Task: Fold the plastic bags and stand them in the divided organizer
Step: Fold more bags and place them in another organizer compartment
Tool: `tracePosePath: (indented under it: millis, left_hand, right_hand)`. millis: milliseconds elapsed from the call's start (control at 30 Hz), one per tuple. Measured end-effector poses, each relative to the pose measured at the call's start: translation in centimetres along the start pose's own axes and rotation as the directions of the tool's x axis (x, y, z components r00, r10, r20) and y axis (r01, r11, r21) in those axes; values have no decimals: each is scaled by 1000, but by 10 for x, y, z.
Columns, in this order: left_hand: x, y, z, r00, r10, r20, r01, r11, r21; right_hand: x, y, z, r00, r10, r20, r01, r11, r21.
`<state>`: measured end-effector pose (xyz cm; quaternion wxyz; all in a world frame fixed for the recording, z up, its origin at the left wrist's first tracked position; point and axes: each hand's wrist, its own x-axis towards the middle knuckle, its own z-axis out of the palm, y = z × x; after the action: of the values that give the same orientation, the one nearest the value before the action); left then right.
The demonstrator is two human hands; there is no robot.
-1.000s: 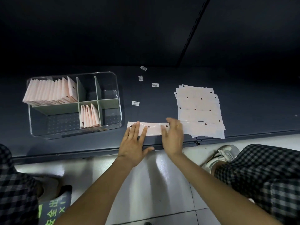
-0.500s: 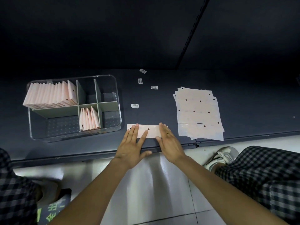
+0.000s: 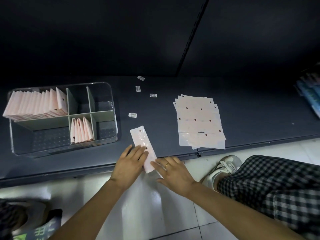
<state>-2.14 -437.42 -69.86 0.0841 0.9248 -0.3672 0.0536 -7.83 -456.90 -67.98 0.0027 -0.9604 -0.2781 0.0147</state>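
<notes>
A pale pink plastic bag folded into a long strip (image 3: 141,142) lies on the dark shelf, running from far left to near right, its near end over the shelf's front edge. My left hand (image 3: 130,163) rests flat on its left side. Fingers of my right hand (image 3: 173,171) touch its near end from the right. A stack of unfolded pink bags (image 3: 199,121) lies to the right. The clear divided organizer (image 3: 110,137) stands at left, with many folded bags (image 3: 36,104) in its far-left compartment and three folded bags (image 3: 81,129) in a near middle compartment.
Several small white barcode stickers (image 3: 132,115) lie scattered on the shelf (image 3: 155,108) between organizer and stack. My plaid-trousered knee (image 3: 277,184) and white shoe (image 3: 223,167) are at right on the tiled floor. Blue packages (image 3: 310,94) sit at the far right edge.
The folded strip has been turned from lying crosswise along the shelf edge to pointing away from me, and both hands have drawn closer to the edge.
</notes>
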Motion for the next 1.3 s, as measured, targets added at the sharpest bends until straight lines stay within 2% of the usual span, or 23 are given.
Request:
tracePosePath:
  millis: [100, 233, 300, 433, 533, 667, 767, 833, 900, 1000, 1200, 1267, 1300]
  left_hand:
    - [-5, -2, 5, 997, -11, -77, 7, 999, -54]
    - [-7, -2, 6, 989, -46, -142, 30, 993, -118]
    - [-7, 0, 5, 987, -92, -131, 67, 980, -189]
    - [-6, 3, 4, 961, -267, -71, 223, 902, -369]
    - [-3, 5, 2, 906, -423, -10, 356, 776, -520]
    - [-2, 4, -2, 864, -501, 58, 420, 651, -632]
    - [4, 2, -5, 794, -595, 126, 485, 495, -721]
    - [11, 2, -5, 761, -628, 164, 524, 444, -727]
    - [15, 2, -2, 720, -676, 159, 564, 436, -701]
    - [17, 1, 0, 617, -771, 155, 639, 377, -670]
    - [26, 2, -3, 585, -792, 176, 704, 388, -594]
    - [23, 5, -7, 624, -774, 108, 699, 491, -519]
    - [21, 7, -9, 688, -724, 49, 657, 593, -466]
  right_hand:
    - [10, 1, -9, 999, 45, 0, -45, 994, 98]
    - [27, 10, -11, 989, 95, 111, -120, 961, 250]
    - [35, 12, -8, 983, 127, 136, -165, 934, 317]
    - [46, 10, 1, 972, 223, 74, -232, 861, 452]
    - [52, 10, 3, 940, 331, 81, -314, 752, 580]
    - [65, 8, 1, 894, 433, 116, -397, 645, 653]
    - [75, 7, -3, 807, 562, 180, -480, 448, 754]
    - [81, 8, -5, 765, 607, 215, -508, 363, 781]
    - [86, 8, -4, 723, 642, 256, -541, 297, 787]
    - [94, 8, -1, 658, 677, 328, -613, 229, 756]
    - [107, 16, -1, 591, 672, 447, -739, 228, 634]
    - [109, 16, -2, 584, 670, 459, -752, 232, 617]
    - [109, 16, -2, 577, 673, 462, -756, 226, 615]
